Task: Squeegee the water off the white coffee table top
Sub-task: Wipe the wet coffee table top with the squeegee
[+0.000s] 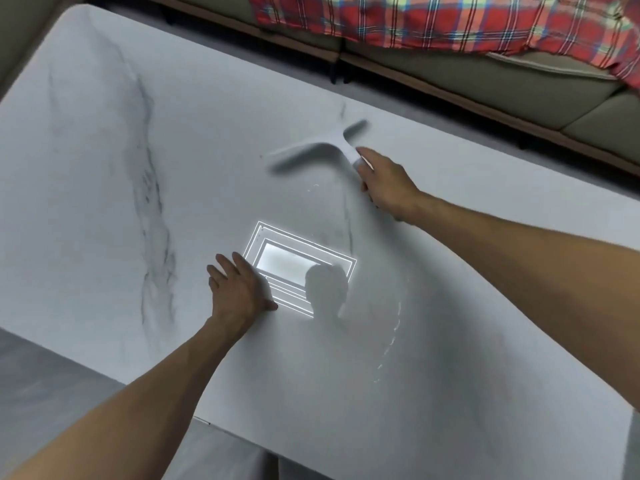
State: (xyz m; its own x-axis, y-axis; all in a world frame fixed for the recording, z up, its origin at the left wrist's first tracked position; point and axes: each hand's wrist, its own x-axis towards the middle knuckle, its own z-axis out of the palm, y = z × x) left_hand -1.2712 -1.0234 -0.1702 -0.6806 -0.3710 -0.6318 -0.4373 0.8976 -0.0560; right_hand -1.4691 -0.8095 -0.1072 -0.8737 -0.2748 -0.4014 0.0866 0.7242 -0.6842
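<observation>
The white marble-veined coffee table top (104,202) fills most of the view. My right hand (388,183) grips the handle of a white squeegee (325,147), whose blurred blade lies across the table's far middle. A thin curved line of water drops (394,327) trails toward the near right, and a faint wet streak (346,216) runs below the squeegee. My left hand (239,289) rests flat on the table with straight fingers, beside a bright reflection of a ceiling light (298,265).
A beige sofa (485,84) runs along the far side, with a red plaid blanket (433,19) on it. Grey floor (52,375) shows at the near left, past the table's edge. A dark vein (152,188) crosses the table's left part.
</observation>
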